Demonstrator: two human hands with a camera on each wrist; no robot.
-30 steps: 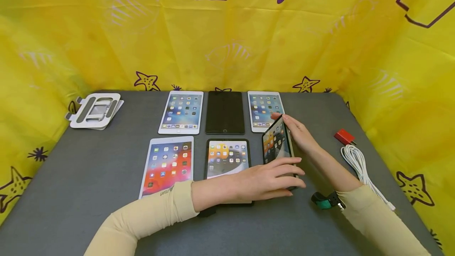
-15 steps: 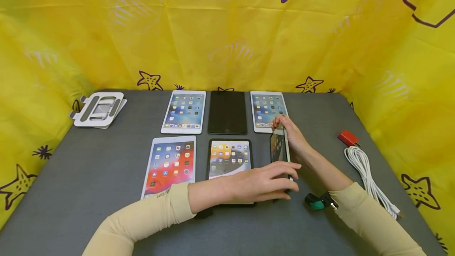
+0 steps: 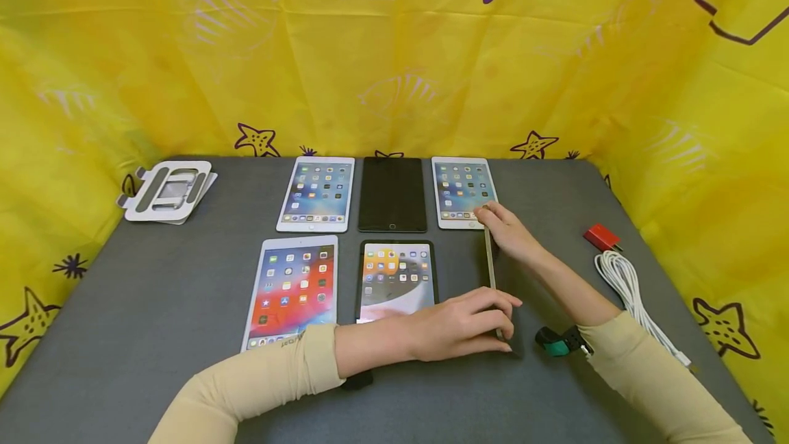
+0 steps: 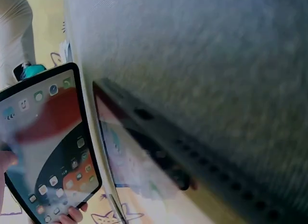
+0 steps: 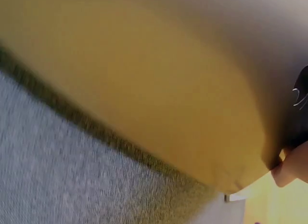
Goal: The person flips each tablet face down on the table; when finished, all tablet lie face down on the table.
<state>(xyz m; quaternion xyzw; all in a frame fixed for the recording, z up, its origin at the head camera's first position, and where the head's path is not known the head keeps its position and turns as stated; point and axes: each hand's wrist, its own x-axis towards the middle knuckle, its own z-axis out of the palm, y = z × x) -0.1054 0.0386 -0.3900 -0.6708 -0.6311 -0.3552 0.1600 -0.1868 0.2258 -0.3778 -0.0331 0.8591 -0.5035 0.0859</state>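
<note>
A black-framed tablet [image 3: 490, 259] stands nearly edge-on to the head camera, its thin side turned upward. My right hand [image 3: 508, 230] grips its far end. At the near end, my left hand [image 3: 468, 324] holds it, fingers reaching across the edge. The lit screen of the held tablet [image 4: 57, 137] faces the left wrist camera, with fingertips [image 4: 72, 215] of the right hand at its border. From the right wrist, the blurred back of the tablet [image 5: 144, 84] fills much of the view. Left of it lies another black-framed tablet [image 3: 397, 276], partly covered by my left forearm.
Behind lie a white tablet [image 3: 465, 187], a dark-screened tablet [image 3: 392, 194] and another white one [image 3: 316, 194]; a white tablet [image 3: 294, 286] is front left. A folded stand [image 3: 168, 190] sits far left. Right are a red charger [image 3: 601, 237] and coiled white cable [image 3: 622, 286].
The held tablet has turned from showing its screen at a slant to standing almost edge-on. Both hands have stayed on it, the right hand shifting slightly nearer.
</note>
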